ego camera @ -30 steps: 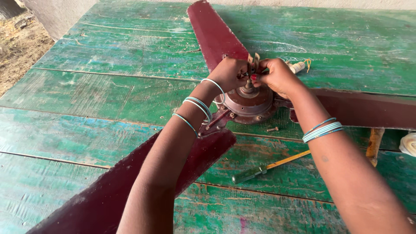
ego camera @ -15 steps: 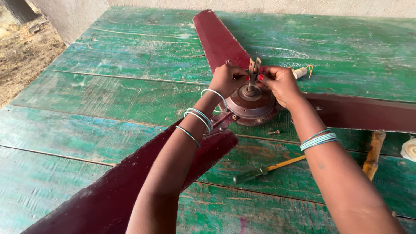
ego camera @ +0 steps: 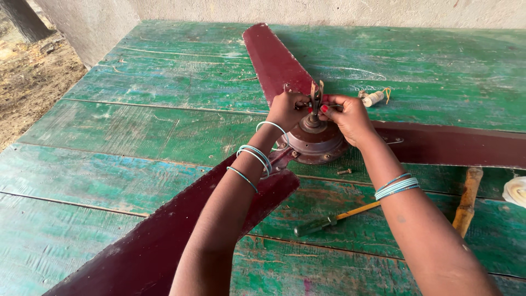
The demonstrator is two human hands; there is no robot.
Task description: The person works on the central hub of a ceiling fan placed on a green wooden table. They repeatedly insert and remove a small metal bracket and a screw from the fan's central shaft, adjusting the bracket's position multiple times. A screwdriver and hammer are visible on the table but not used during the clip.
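— Our hands have crept up the fan motor to its top bracket.
— Left hand and right hand pinch it; next we need a steady grip, mid-tabletop.

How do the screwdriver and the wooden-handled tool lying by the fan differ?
The screwdriver is slim, with a dark green grip and a yellow shaft; the wooden-handled tool is thicker and plain brown. The screwdriver lies slanted near the fan motor, the wooden-handled tool nearly upright in the picture, farther right. Both lie untouched on the green table.
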